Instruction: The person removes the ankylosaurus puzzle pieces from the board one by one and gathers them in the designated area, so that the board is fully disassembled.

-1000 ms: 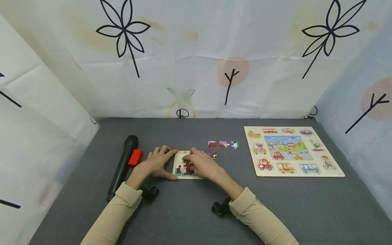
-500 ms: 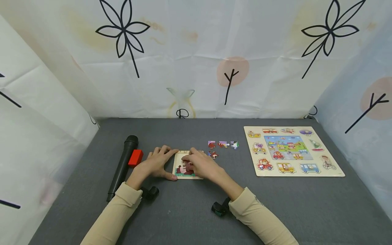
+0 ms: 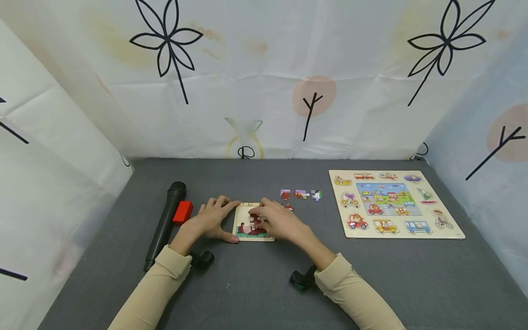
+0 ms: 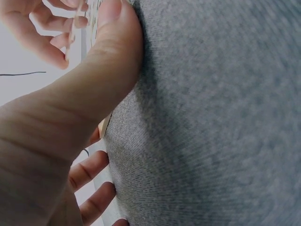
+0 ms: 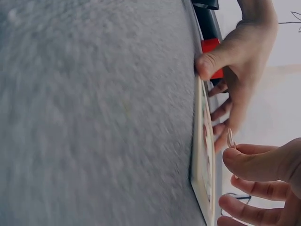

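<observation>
A small wooden jigsaw tray [image 3: 243, 211] lies on the grey table, with brown and green picture pieces in its lower part. My left hand [image 3: 212, 220] spans its left edge, thumb at the near corner and index finger at the far corner, fingers spread. Over the tray's right side, my right hand [image 3: 282, 222] pinches a thin jigsaw piece [image 5: 230, 139] between thumb and fingers. Both wrist views show that piece raised on edge above the tray; its picture is hidden. Loose jigsaw pieces [image 3: 301, 194] lie behind the right hand, one partly covered by it.
Left of the left hand lie a black microphone-like cylinder [image 3: 165, 224] and a red block [image 3: 183, 213]. A large wooden vehicle puzzle board [image 3: 443, 201] is at the right. White patterned cloth [image 3: 264, 91] rises behind the table's back edge.
My right hand has shifted slightly right and toward me, uncovering more of the tray and now covering part of the nearest loose piece. The left hand has not moved.
</observation>
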Motion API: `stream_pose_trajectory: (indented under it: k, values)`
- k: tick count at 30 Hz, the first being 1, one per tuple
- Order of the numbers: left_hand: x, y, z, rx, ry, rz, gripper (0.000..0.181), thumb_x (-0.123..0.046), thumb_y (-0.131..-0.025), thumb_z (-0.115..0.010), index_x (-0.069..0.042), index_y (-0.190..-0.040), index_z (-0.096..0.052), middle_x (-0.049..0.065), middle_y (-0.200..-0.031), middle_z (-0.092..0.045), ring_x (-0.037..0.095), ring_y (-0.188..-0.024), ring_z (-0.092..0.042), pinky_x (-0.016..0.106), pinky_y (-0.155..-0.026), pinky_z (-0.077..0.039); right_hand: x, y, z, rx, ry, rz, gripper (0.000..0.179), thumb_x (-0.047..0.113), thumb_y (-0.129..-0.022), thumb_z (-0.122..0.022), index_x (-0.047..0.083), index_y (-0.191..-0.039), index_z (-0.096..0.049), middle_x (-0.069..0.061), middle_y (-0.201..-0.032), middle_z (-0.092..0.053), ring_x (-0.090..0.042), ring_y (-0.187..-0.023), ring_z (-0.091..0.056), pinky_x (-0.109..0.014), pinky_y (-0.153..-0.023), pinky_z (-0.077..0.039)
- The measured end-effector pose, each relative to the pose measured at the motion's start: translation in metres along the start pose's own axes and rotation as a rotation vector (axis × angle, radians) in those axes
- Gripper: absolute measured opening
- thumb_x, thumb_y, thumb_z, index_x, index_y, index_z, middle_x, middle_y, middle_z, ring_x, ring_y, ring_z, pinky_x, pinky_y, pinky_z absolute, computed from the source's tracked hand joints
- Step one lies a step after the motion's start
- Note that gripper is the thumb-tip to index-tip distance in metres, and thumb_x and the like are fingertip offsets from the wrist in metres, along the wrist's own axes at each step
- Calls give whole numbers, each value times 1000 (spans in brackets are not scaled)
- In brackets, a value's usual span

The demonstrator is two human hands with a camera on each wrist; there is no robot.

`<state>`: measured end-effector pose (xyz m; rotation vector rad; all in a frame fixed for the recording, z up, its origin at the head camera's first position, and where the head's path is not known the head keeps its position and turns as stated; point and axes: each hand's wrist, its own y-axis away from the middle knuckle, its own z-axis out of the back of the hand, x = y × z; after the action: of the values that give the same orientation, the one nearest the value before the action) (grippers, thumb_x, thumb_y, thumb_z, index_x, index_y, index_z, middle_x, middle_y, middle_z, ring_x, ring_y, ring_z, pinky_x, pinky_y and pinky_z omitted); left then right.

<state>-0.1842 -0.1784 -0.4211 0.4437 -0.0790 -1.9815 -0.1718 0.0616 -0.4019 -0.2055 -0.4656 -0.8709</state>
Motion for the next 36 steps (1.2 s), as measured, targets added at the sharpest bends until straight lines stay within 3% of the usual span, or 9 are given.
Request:
stream_pose_trajectory:
  k: [8,19,21,23,25,27,31,33,36]
  values:
    - [-1,-1,0,-5,-4,3,107,-62,-75,-84,-17,-159,-35,17,-151,-38,41,-131,-39,59,-101,-38,-13,12,14,-15,17,-27,38,10,-93,-75,11,-131,-70,-7,-109,-63,-15,-84,-52,-27,-68,-44]
    - [-2,-1,-1,-3,10,12,106,-61,-75,-84,-19,-159,-35,16,-152,-38,41,-133,-37,59,-103,-38,-51,32,29,-95,72,-38,37,6,-92,-74,8,-128,-71,-10,-105,-65,-17,-83,-54,-32,-73,-46]
    - [-2,-1,-1,-1,12,18,106,-61,-75,-84,-19,-159,-35,16,-152,-38,42,-134,-37,59,-103,-38,-56,34,31,-82,79,-62,37,7,-93,-73,9,-130,-70,-14,-113,-66,-23,-92,-61,-38,-80,-52]
    - [-1,-1,-1,-2,9,17,107,-62,-74,-84,-19,-159,-35,16,-151,-38,42,-133,-37,59,-103,-38,-60,36,32,-63,77,-92,39,7,-94,-72,10,-132,-69,-20,-128,-65,-33,-112,-64,-49,-92,-55]
    - [-1,-1,-1,-2,8,18,107,-62,-74,-84,-19,-159,-35,17,-151,-38,42,-133,-37,59,-102,-38,-63,39,33,-47,74,-113,40,8,-94,-71,10,-134,-68,-24,-141,-59,-42,-131,-58,-59,-104,-49]
    - [-2,-1,-1,0,11,18,107,-61,-74,-85,-19,-159,-35,17,-151,-38,43,-133,-37,59,-102,-38,-66,41,34,-38,74,-121,39,8,-94,-71,9,-134,-68,-25,-145,-56,-44,-138,-53,-62,-108,-45]
    - [-2,0,0,4,20,22,107,-61,-75,-85,-19,-159,-35,17,-151,-38,43,-134,-37,60,-103,-38,-72,45,37,-42,103,-107,38,7,-93,-72,8,-131,-69,-16,-124,-67,-32,-111,-65,-51,-92,-54]
    - [-2,0,0,4,20,21,107,-61,-74,-84,-19,-159,-35,16,-151,-38,43,-134,-37,59,-103,-38,-76,47,39,-47,118,-108,37,6,-92,-73,8,-129,-70,-12,-112,-67,-25,-95,-63,-46,-83,-53]
    - [-2,0,0,1,18,22,107,-62,-74,-85,-19,-159,-35,16,-151,-38,43,-134,-37,59,-102,-38,-82,49,42,-41,120,-138,36,4,-92,-72,8,-128,-71,-12,-109,-65,-23,-90,-60,-44,-80,-51]
